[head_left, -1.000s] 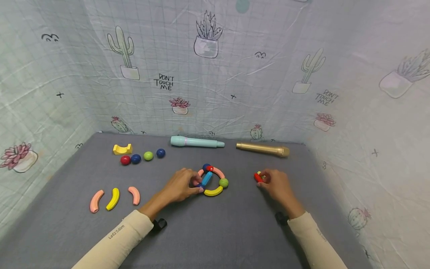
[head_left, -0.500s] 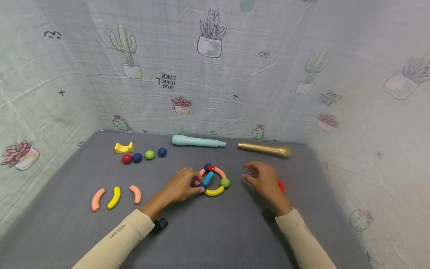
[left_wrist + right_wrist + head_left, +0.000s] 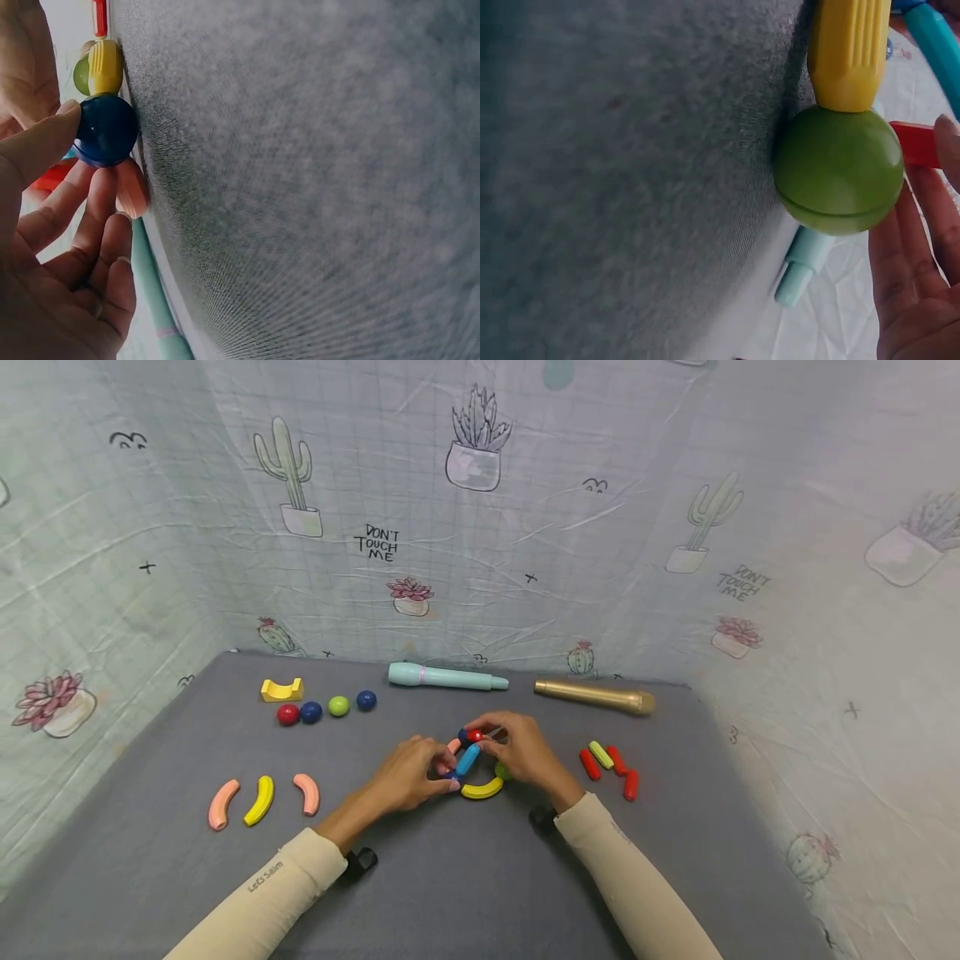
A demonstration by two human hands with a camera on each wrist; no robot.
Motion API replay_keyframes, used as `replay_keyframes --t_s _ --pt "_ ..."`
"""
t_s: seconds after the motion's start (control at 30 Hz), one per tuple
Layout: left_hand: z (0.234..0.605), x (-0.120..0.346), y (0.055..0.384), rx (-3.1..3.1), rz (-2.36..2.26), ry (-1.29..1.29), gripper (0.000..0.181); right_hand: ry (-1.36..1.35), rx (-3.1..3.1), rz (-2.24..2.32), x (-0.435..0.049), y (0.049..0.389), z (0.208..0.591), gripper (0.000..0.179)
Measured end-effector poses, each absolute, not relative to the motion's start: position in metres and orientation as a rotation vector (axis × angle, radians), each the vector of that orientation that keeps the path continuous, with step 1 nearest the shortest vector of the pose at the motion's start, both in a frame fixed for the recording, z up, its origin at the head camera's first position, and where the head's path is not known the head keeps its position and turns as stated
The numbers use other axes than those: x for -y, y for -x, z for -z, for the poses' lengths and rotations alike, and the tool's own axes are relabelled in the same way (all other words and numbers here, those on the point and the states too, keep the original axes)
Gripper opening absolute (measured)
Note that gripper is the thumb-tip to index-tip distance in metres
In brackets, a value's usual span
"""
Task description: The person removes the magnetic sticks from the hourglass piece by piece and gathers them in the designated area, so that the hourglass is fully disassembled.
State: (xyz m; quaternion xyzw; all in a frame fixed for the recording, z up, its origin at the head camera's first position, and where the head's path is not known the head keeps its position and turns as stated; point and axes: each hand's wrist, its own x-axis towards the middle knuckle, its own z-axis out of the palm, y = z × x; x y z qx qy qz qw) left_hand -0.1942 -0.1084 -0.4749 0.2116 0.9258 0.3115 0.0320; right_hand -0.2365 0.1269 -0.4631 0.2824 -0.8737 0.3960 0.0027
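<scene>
In the middle of the head view lies a ring of building pieces. My left hand (image 3: pixel 408 774) pinches its near-left dark blue ball (image 3: pixel 109 129) between thumb and fingers. A light blue rod (image 3: pixel 468 760) slants from that ball toward a red rod (image 3: pixel 475 736) beside the far blue ball (image 3: pixel 462 735). My right hand (image 3: pixel 521 747) pinches the red rod between thumb and fingers. A yellow curved piece (image 3: pixel 482 788) joins the near blue ball to a green ball (image 3: pixel 840 169). One pink curved piece (image 3: pixel 454 745) shows at the ring's left; the right hand hides the far-right part.
Red rods (image 3: pixel 590 764) and a yellow-green rod (image 3: pixel 601 755) lie at right. A mint microphone (image 3: pixel 446 677) and a gold one (image 3: pixel 592 695) lie behind. At left are several balls (image 3: pixel 311 712), a yellow notched block (image 3: pixel 282 691) and loose curved pieces (image 3: pixel 259 801).
My right hand has let go of a red rod at the right and moved left to the ring, where it grips the red rod there. My left hand stays on the blue ball.
</scene>
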Motion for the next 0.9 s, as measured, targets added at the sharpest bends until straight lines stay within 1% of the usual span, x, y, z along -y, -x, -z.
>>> replay_keyframes --t_s 0.17,0.37,0.5,0.67,0.9 --pt "0.475 0.108 0.194 -2.859 -0.957 -0.66 0.023 -0.793 2.734 -1.351 -0.123 0.244 0.464 0.024" --pt "0.475 0.107 0.194 -2.867 -0.938 -0.661 0.023 -0.719 2.755 -1.375 -0.121 0.244 0.463 0.028" --pt "0.475 0.107 0.193 -2.859 -0.939 -0.656 0.024 -0.653 2.737 -1.361 -0.128 0.242 0.464 0.029" --pt "0.476 0.107 0.192 -2.861 -0.941 -0.665 0.024 -0.538 2.707 -1.333 -0.154 0.242 0.462 0.03" --pt "0.474 0.108 0.191 -2.867 -0.939 -0.669 0.023 -0.382 2.71 -1.255 -0.21 0.24 0.46 0.025"
